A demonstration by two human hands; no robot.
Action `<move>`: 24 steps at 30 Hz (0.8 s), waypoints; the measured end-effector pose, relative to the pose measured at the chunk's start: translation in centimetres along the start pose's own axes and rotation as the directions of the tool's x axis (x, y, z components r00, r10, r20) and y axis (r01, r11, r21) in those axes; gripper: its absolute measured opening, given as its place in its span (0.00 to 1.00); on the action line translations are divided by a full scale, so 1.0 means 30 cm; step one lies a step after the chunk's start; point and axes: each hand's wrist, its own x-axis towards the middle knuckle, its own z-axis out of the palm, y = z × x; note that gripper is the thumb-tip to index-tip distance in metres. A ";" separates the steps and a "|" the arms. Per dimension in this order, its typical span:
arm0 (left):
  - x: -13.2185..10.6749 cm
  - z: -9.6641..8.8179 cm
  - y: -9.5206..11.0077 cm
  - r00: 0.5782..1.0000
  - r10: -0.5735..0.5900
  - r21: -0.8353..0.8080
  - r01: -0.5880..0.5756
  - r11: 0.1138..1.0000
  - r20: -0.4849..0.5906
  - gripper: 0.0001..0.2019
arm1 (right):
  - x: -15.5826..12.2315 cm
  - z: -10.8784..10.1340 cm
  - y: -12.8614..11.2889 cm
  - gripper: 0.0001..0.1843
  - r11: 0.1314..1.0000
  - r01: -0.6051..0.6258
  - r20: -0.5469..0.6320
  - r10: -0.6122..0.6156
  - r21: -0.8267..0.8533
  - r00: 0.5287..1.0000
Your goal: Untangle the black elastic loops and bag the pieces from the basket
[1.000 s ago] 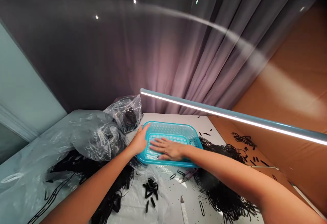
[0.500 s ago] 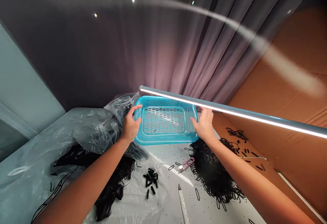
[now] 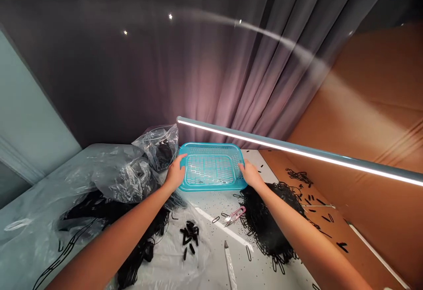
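A turquoise plastic basket (image 3: pixel 211 188) with a perforated bottom is at the far middle of the white table. My left hand (image 3: pixel 176 173) is closed on its left end, with the thumb over the rim. At the opposite end my right hand (image 3: pixel 251 173) grips the rim, thumb inside and the other fingers hidden. Nearest to my right forearm lies a big pile of black cord loops (image 3: pixel 267 224). Pink-handled thread snips (image 3: pixel 235 216) rest beside that pile. Several short black pieces (image 3: pixel 190 233) lie on clear plastic.
A lit tube lamp (image 3: pixel 291 148) slants across above the table's right side. Clear plastic bags (image 3: pixel 132 177) and black cord bundles (image 3: pixel 142 237) cover the left. A white-wrapped pointed tool (image 3: pixel 229 263) lies in front. Brown board (image 3: pixel 357 184) with black scraps stands right; a grey curtain (image 3: pixel 205 74) hangs behind.
The basket, held in both hands, has gone down and away toward the back of the table. Its bottom looks flatter to my view. The camera view has shifted slightly.
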 end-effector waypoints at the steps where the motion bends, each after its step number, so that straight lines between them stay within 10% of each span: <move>1: 0.002 -0.007 0.007 1.000 -0.013 0.005 0.013 1.000 0.001 0.17 | 0.008 -0.016 -0.005 0.15 1.000 0.007 -0.007 -0.007 0.002 1.000; 16: -0.137 -0.071 0.021 0.959 -0.057 0.188 0.004 0.982 0.276 0.23 | -0.131 -0.001 0.048 0.20 0.985 0.080 0.029 -0.076 -0.155 0.997; 24: -0.392 -0.391 0.142 0.986 0.065 0.250 -0.103 0.963 0.155 0.17 | -0.496 -0.075 0.008 0.19 0.947 0.276 -0.013 -0.281 -0.163 0.960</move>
